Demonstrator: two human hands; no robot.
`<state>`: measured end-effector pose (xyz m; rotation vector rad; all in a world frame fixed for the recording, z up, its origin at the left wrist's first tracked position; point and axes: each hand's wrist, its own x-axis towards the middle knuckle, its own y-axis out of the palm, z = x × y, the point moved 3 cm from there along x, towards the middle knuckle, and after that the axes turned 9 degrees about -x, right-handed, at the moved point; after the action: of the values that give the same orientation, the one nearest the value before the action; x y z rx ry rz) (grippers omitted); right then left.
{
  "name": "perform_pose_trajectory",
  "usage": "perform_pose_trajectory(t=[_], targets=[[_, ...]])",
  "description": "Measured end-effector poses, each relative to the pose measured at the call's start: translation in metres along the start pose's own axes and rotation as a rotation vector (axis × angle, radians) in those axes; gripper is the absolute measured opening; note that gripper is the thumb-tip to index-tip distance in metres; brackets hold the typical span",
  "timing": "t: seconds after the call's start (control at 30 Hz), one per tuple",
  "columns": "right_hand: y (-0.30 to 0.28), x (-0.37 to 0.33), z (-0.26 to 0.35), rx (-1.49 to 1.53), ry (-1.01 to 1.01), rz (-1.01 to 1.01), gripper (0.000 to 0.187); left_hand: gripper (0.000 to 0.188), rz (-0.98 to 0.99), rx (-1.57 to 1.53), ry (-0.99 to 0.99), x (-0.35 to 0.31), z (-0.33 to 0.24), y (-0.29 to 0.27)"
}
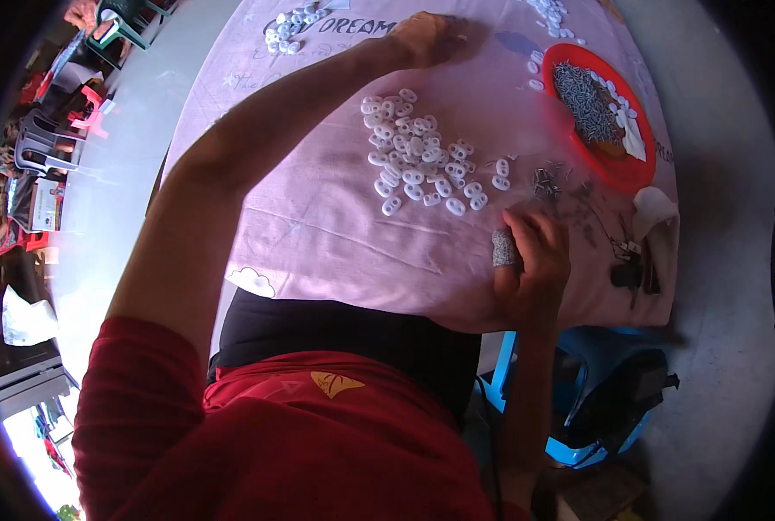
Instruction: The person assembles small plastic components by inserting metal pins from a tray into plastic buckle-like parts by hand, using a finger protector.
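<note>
My left hand (424, 40) reaches across to the far part of the pink cloth; its fingers are smeared by motion, so what they do is hidden. Near the table's front edge, my right hand (539, 253) has its fingers bent toward the thumb, and anything between them cannot be made out. A grey wrap (504, 247) covers a digit of that hand. Just beyond it lies a small heap of metal screws (547, 181). Left of these spreads a pile of white oval plastic pieces (413, 149), with two holes visible in many.
A red basin (566, 130) at the right holds many screws and some white pieces. More white pieces lie in far-left (285, 35) and far-right (551, 12) groups. Dark small items (628, 269) rest by the right edge. A blue stool (578, 453) stands below.
</note>
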<state>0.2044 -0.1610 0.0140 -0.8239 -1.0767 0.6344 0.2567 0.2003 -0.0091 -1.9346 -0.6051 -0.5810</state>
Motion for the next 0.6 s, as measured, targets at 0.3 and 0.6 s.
perform_pose_trajectory(t=[0.3, 0.6], targets=[[-0.006, -0.007, -0.001, -0.045, 0.029, -0.058, 0.026, 0.017, 0.143, 0.128, -0.049, -0.017, -0.042, 0.011], [-0.003, -0.008, -0.002, -0.036, 0.021, -0.070, 0.028, 0.013, 0.260, -0.480, 0.076, -0.036, -0.182, 0.013]])
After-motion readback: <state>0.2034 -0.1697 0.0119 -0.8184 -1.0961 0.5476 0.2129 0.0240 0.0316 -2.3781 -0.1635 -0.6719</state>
